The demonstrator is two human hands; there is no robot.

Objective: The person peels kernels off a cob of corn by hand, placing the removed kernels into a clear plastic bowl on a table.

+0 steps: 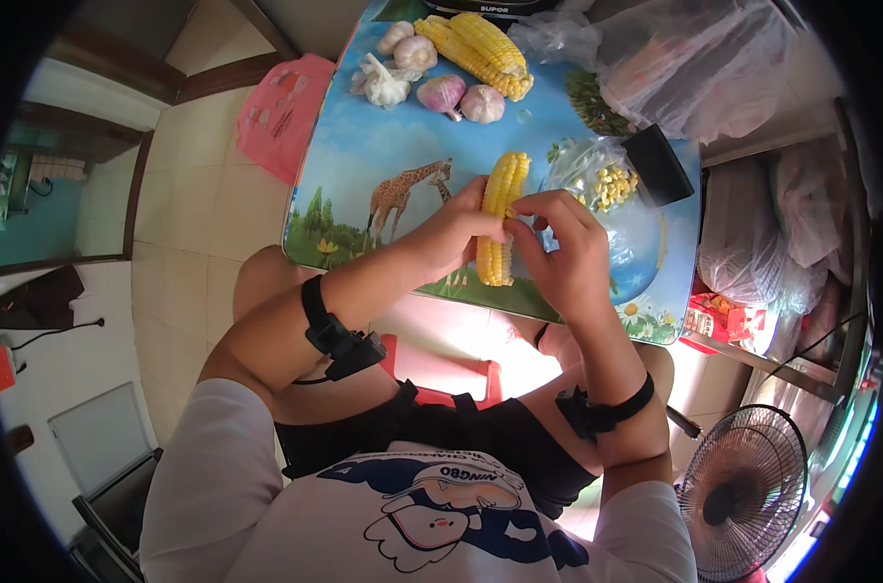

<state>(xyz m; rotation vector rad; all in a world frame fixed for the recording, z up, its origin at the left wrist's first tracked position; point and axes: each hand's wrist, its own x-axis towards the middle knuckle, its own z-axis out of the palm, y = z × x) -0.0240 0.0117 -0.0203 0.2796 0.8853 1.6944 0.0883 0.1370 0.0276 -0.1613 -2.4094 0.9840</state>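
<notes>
Over the near edge of the table, my left hand (461,225) is closed around the middle of a yellow ear of corn (508,177), held upright with its far end pointing away from me. A few rows are gone from its side, where a groove shows. My right hand (570,243) pinches with thumb and forefinger at the kernels on the cob's right side; whatever sits between the fingertips is too small to make out. Just beyond that hand, loose corn kernels (614,187) lie in a clear plastic bag (579,160).
The table (359,155) has a giraffe-print top. Corn ears (475,51), garlic bulbs (417,53) and a purplish bulb (441,93) lie at its far side. A black box-like object (658,165) stands by the kernels. A fan (743,496) is at lower right, a pink stool (281,117) at left.
</notes>
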